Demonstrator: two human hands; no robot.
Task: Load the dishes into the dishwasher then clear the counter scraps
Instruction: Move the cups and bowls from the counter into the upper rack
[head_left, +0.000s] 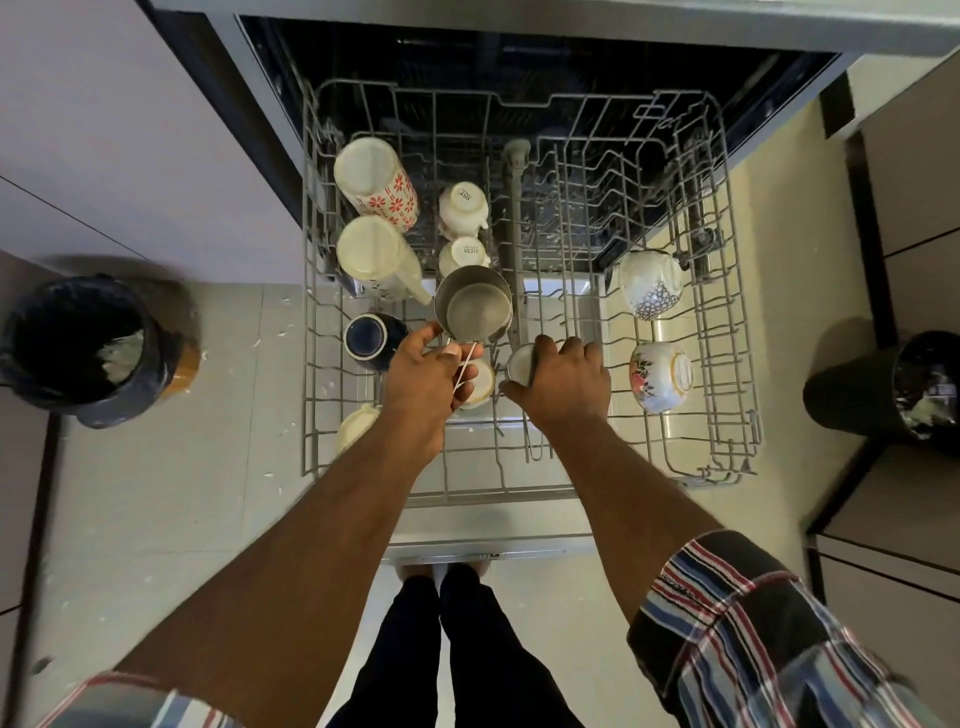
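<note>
Pale floor tiles surround the pulled-out rack (727, 364). Left hand (426, 384) pinches a steel cup (472, 304) by its handle above the rack; right hand (563, 382) grips a white cup (521, 364) in the rack's middle.

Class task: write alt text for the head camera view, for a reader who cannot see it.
Seen from above, a person's left hand holds a steel cup by its handle over a pulled-out dishwasher rack, while the right hand grips a small white cup. Mugs and bowls already sit in the rack, and a dark bin stands on the floor at each side.
</note>
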